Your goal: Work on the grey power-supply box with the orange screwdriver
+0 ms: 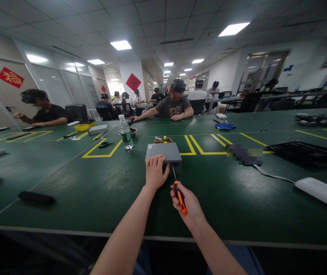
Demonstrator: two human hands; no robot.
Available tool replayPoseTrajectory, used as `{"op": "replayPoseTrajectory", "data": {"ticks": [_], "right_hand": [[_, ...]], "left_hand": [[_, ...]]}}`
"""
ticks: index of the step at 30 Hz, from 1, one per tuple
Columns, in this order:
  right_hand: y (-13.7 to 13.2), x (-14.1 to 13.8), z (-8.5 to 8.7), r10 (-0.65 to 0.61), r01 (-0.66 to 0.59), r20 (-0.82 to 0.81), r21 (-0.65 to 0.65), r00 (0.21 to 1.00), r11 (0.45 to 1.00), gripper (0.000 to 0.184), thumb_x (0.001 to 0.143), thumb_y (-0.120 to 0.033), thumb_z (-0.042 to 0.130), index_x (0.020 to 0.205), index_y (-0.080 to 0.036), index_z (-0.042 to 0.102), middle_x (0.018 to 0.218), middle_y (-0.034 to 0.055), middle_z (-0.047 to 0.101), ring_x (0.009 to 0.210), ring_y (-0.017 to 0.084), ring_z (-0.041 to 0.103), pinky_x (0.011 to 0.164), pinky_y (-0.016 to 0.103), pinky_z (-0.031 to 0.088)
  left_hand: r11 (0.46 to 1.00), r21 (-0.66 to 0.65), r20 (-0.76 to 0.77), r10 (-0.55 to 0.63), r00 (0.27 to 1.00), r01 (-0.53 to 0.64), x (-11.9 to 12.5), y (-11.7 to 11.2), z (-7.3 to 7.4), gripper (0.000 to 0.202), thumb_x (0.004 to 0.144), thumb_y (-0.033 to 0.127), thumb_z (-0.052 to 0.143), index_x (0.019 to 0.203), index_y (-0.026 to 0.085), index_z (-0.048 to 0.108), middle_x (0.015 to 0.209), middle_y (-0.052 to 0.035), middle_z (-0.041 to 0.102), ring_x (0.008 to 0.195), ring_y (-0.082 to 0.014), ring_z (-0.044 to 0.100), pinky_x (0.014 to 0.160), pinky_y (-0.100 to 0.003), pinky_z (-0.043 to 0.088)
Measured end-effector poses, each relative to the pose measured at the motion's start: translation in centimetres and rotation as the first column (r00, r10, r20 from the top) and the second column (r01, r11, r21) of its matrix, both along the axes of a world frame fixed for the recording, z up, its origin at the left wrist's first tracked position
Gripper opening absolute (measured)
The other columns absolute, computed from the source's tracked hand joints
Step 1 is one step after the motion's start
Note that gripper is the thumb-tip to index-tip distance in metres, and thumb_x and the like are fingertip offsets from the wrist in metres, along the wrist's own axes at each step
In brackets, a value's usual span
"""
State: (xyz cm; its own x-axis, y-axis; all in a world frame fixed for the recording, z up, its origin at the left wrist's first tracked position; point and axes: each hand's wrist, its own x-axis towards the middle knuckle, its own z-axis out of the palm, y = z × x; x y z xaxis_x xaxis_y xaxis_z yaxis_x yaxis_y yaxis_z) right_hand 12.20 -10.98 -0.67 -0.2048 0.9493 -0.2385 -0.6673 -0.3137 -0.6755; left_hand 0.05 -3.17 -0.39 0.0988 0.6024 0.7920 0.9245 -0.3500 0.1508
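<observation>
A grey metal computer power supply [167, 151] lies flat on the green table in front of me, its bundle of coloured wires [163, 140] at the far side. My left hand [155, 172] rests over the near left part of the box, fingers on the top face and thumb at the front edge. In my right hand [187, 200] is a screwdriver [180, 198] with an orange and black handle, gripped in closed fingers. Its thin shaft points up to the front face, near the power socket. Whether the tip sits in a screw is too small to tell.
A water bottle [126, 133] stands left of the box beside a dark bowl [134, 132]. Pliers [106, 144] and a black bar [37, 197] lie leftward. On the right are a white power strip [321, 193] and a black panel [306, 151]. Co-workers [177, 105] sit beyond.
</observation>
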Motion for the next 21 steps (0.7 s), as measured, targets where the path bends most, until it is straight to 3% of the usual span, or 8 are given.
{"op": "replayPoseTrajectory", "data": {"ticks": [21], "right_hand": [[0.09,-0.35,0.45,0.017,-0.016,0.066,-0.011,0.998,1.0,0.027,0.071,-0.036,0.065,0.07,-0.011,0.057,0.051,0.0,0.052,0.035,0.004,0.038,0.03,0.013,0.022]], "left_hand": [[1.0,-0.013,0.004,-0.006,1.0,0.006,-0.07,0.05,-0.05,0.027,0.081,0.027,0.051,0.108,0.022,0.051,0.115,-0.0076,0.056,0.111,-0.0243,0.046,0.096,-0.041,0.029]]}}
